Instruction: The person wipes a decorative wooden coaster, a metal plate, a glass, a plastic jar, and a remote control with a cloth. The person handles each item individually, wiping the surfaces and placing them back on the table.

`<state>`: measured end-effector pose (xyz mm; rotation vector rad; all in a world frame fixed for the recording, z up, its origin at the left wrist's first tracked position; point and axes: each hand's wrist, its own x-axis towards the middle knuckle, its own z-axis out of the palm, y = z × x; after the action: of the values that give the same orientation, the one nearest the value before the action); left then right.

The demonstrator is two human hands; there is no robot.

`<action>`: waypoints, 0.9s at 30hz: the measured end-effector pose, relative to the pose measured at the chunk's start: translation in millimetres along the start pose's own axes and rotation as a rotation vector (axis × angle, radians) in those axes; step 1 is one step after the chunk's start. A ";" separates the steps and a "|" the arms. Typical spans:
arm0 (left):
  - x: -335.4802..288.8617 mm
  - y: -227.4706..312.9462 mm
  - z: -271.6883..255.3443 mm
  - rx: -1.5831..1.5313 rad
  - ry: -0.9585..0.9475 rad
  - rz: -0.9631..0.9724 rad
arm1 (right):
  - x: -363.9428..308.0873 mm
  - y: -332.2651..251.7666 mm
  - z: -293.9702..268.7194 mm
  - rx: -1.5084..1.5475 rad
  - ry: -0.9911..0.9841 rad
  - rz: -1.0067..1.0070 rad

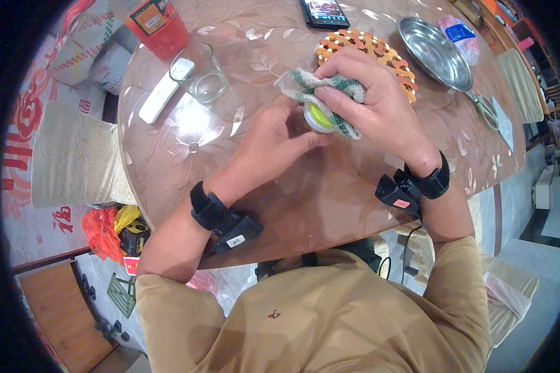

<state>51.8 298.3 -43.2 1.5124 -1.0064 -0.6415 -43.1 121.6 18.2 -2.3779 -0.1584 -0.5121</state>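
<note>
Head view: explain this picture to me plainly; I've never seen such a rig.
There is no robot: these are a person's bare left hand and right hand, with black straps on the wrists. A wide fisheye camera worn on the head looks down, so edges bend near the rim. On the table are a bottle, a glass, a phone, an orange mat, a metal bowl and scissors. The left hand holds a tub; the right holds a cloth against it.

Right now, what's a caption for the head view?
Left hand holds a round lime object; right hand holds a crumpled cloth against it.
</note>
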 end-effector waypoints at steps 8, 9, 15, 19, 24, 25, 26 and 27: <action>-1.3 7.4 -0.2 0.021 0.045 0.015 | -2.8 -5.9 -1.8 -0.058 -0.041 -0.179; -1.6 3.9 0.6 0.005 0.051 0.020 | -3.3 -8.4 -0.1 -0.071 -0.027 -0.173; -2.1 3.7 1.4 0.143 -0.003 -0.055 | -4.8 -18.9 15.2 -0.168 0.130 -0.128; -1.6 2.7 3.6 0.121 0.005 0.025 | -2.8 -15.8 17.2 0.015 0.187 0.007; -0.2 7.4 2.5 -0.271 -0.035 -0.044 | -3.2 -4.2 17.5 0.242 0.133 0.097; 0.1 7.6 2.0 -0.371 -0.036 -0.065 | -3.2 -2.9 18.0 0.306 0.140 0.098; 0.2 10.2 1.6 -0.418 -0.013 -0.040 | -2.6 -3.0 15.6 0.365 0.115 0.100; 0.8 14.7 1.0 -0.464 0.011 -0.016 | -1.6 -3.9 11.3 0.425 0.089 0.102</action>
<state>47.8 297.3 -29.0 1.1138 -0.7703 -0.8135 -42.0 132.0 12.1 -1.9349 -0.0945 -0.4810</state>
